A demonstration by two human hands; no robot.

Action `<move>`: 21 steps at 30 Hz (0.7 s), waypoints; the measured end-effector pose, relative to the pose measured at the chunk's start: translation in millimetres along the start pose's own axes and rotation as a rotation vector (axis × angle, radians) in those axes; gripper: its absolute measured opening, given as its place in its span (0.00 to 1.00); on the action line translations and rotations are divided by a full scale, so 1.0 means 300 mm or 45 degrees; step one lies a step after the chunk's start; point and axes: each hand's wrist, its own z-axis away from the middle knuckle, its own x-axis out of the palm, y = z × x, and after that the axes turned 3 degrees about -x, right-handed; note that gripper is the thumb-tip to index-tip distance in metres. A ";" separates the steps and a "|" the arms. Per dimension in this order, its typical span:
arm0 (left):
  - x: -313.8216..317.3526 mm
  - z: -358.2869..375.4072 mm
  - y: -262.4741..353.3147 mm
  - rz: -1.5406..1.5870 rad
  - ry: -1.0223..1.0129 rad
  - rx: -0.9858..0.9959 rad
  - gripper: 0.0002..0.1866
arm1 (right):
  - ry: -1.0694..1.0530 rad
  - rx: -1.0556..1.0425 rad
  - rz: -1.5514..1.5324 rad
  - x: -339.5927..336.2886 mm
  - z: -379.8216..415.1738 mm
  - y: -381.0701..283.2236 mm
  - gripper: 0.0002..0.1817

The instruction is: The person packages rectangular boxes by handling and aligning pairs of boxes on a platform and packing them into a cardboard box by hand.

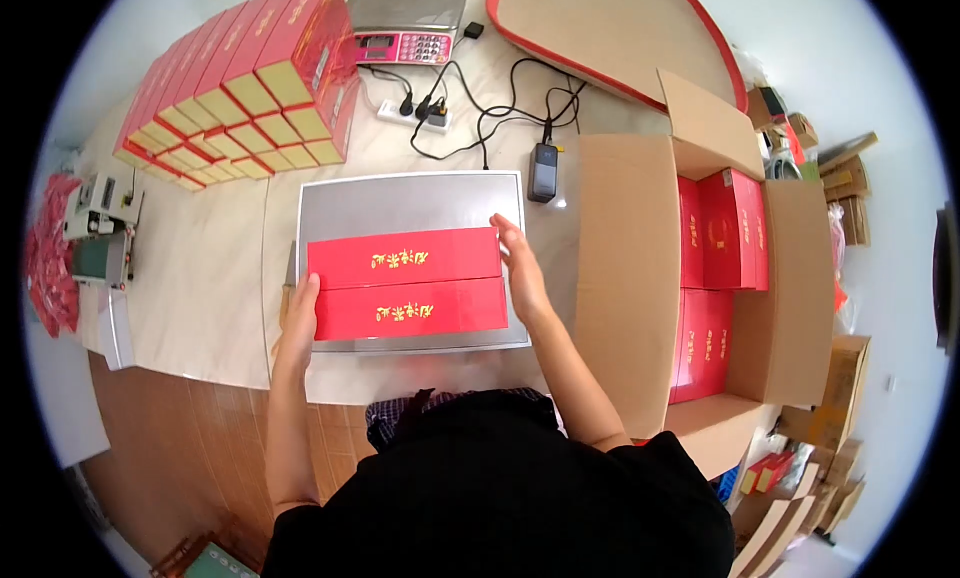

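Two red gift boxes [400,283] with gold lettering lie side by side over a grey metal platform [430,200] with a white rim. My left hand [300,318] is pressed along their left end, its thumb at the edge. Against the right end is my right hand [522,268], fingers pointing forward near the far corner. The pair is held between both hands, overlapping the platform's near part in this view. Undersides of the boxes and some of my fingers are hidden.
Stacked red boxes [240,78] stand at the back left. Behind the platform are a scale [405,28], a power strip [415,115] with cables, and a black power bank [543,173]. An open carton [625,278] holding red boxes stands at right, near a red-edged tray [620,28].
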 end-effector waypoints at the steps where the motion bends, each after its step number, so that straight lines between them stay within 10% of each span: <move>1: -0.001 0.000 -0.010 -0.088 0.055 -0.040 0.31 | -0.023 0.005 -0.040 0.014 0.016 0.009 0.33; 21: 0.060 -0.008 -0.051 0.242 -0.141 -0.145 0.39 | -0.039 0.138 0.064 0.028 0.039 -0.033 0.27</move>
